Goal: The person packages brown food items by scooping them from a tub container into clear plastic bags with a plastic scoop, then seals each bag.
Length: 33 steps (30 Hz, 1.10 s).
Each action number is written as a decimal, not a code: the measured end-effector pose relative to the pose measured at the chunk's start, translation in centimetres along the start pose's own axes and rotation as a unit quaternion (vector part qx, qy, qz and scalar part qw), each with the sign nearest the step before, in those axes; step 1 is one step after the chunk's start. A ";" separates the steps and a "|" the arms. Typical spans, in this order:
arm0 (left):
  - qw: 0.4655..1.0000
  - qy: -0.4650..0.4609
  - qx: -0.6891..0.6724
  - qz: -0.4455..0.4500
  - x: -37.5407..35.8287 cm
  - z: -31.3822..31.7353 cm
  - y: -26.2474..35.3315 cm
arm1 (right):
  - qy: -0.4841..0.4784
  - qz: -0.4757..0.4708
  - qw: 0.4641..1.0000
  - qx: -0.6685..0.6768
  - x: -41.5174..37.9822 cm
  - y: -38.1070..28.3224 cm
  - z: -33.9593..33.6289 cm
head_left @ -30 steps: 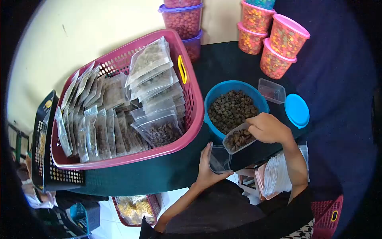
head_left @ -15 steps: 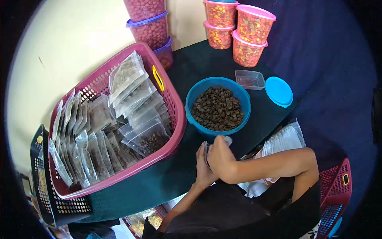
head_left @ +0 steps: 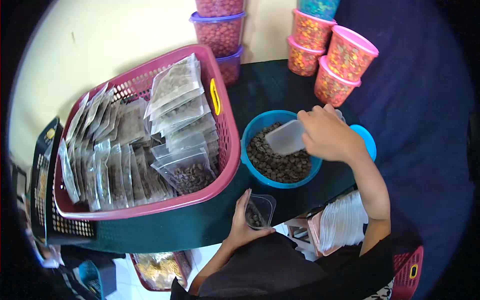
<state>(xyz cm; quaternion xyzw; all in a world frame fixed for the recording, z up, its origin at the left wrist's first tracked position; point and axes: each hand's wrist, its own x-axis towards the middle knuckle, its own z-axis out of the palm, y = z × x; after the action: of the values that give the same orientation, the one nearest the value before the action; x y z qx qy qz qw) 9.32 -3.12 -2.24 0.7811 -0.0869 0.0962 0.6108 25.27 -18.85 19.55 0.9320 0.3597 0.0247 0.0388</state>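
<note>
Head camera view: over a blue tub [head_left: 244, 156] of dark brown pieces [head_left: 280, 167], on the counter [head_left: 172, 225], the right hand [head_left: 327, 134] has its grip clasped on one end of a translucent scoop [head_left: 286, 137], whose long axis points toward the counter's left edge and whose contents cannot be made out. From that grip, a clear bag [head_left: 267, 206] with a few brown pieces inside lies leftward and toward the counter's near edge, apart from the scoop, its mouth gaping, pinched by the nearer left hand [head_left: 242, 228].
</note>
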 end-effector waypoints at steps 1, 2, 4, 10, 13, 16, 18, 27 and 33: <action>1.000 0.014 0.002 -0.004 -0.1 0.0 0.2 | 0.024 0.000 1.000 -0.011 1.0 1.2 1.4; 1.000 0.019 0.018 0.003 -0.1 0.0 0.4 | 0.049 0.001 0.999 -0.020 1.9 2.1 2.9; 0.999 0.033 0.037 0.003 -0.4 0.2 0.5 | 0.095 -0.042 0.994 -0.045 3.7 3.5 6.6; 0.995 0.074 0.028 -0.063 -1.3 1.2 0.9 | 0.232 -0.183 0.954 -0.056 6.9 4.8 12.0; 0.993 0.093 0.005 -0.071 -1.4 1.7 1.0 | 0.228 -0.261 0.937 0.035 8.3 5.6 13.6; 0.993 0.107 -0.018 -0.051 -1.4 1.8 1.3 | 0.194 -0.312 0.925 0.099 9.2 5.5 14.4; 0.990 0.129 -0.007 -0.060 -1.4 2.0 1.5 | 0.174 -0.344 0.911 0.147 9.7 5.2 14.6; 0.976 0.202 0.025 -0.082 -1.4 3.8 1.9 | -0.002 -0.419 0.880 0.224 10.7 4.8 13.9; 0.974 0.197 0.059 -0.095 -1.1 4.0 2.4 | -0.273 -0.413 0.830 0.256 11.2 5.3 13.6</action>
<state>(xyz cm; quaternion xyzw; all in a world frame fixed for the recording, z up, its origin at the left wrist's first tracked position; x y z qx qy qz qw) 7.80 -7.53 -1.19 0.7864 0.1156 0.1945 0.5748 38.13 -15.99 6.64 0.6418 0.6797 -0.3415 -0.0978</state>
